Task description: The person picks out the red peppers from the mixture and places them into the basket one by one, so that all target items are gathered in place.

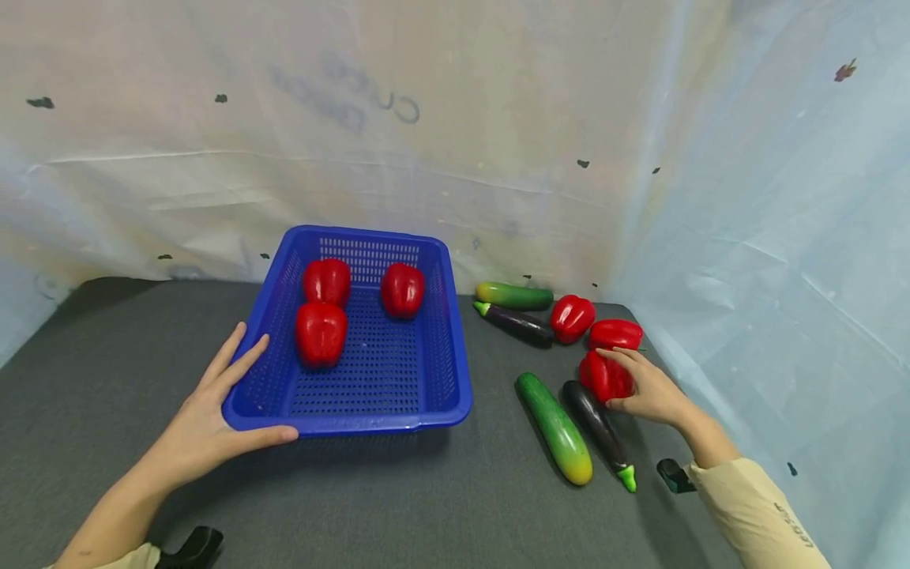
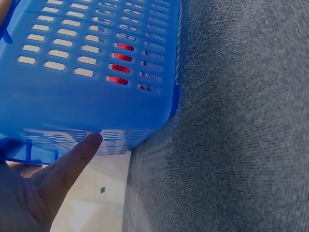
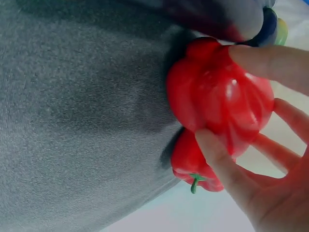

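My left hand (image 1: pixel 206 419) lies spread around the near left corner of a blue plastic basket (image 1: pixel 458 371), thumb along its front and the other fingers along the left side. In the left wrist view a straight finger (image 2: pixel 72 166) meets the perforated basket wall (image 2: pixel 87 96). Inside the basket sit three red bell peppers (image 1: pixel 321 335). On the right, my right hand (image 1: pixel 654 393) grips another red bell pepper (image 3: pixel 219 96) between thumb and fingers. A further red bell pepper with a green stem (image 3: pixel 193 164) sits right behind it.
Near the right hand lie a cucumber (image 1: pixel 554 429) and an eggplant (image 1: pixel 593 423). Farther back are a second cucumber (image 1: pixel 513 296), a second eggplant (image 1: pixel 515 323) and a red bell pepper (image 1: pixel 572 318). Plastic sheeting (image 1: pixel 498 118) walls the grey table (image 1: pixel 341 506) at back and right.
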`<state>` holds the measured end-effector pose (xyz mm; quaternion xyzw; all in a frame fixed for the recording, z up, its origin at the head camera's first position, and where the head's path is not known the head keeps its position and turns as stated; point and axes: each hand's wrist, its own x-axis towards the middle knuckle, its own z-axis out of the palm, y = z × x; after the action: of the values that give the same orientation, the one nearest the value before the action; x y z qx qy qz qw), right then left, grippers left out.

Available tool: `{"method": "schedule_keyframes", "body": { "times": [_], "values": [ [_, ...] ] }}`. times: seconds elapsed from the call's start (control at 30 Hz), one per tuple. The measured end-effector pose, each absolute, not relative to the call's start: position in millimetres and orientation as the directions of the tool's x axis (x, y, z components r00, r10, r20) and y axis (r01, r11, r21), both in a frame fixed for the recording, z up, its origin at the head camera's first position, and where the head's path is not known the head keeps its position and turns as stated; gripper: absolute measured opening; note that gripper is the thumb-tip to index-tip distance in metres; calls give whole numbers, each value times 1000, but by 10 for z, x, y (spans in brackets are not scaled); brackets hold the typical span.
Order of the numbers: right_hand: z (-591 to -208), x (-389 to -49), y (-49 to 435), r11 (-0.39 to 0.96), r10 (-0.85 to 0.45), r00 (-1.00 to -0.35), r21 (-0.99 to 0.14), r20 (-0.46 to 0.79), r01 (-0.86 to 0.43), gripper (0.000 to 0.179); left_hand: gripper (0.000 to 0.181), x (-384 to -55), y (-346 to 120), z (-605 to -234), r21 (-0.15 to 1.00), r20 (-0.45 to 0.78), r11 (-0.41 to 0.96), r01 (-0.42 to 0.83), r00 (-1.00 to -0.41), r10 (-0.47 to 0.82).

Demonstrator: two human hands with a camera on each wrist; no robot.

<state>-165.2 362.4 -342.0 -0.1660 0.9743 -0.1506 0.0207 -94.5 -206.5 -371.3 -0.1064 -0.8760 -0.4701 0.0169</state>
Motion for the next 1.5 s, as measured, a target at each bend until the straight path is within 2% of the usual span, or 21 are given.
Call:
{"method": "schedule_keyframes", "body": {
  "times": [0.47,0.9,1.13,1.5],
  "values": [
    [-3506,-1655,3647,903,-266,-963,-336,48,-267,74,107,-943,-2056,-3705,820,126,537,197,-978,167],
    [-3595,-1684,3595,913,-292,-948,-257,126,-316,74,107,-945,-2055,-3717,821,129,534,201,-977,168],
    [-3602,-1682,3566,913,-284,-946,-257,154,-316,76,108,-943,-2058,-3715,818,129,539,200,-977,167],
    [-3625,-1704,3492,882,-301,-903,-271,306,-386,80,107,-948,-2055,-3718,820,138,533,208,-976,168]
  ]
}}
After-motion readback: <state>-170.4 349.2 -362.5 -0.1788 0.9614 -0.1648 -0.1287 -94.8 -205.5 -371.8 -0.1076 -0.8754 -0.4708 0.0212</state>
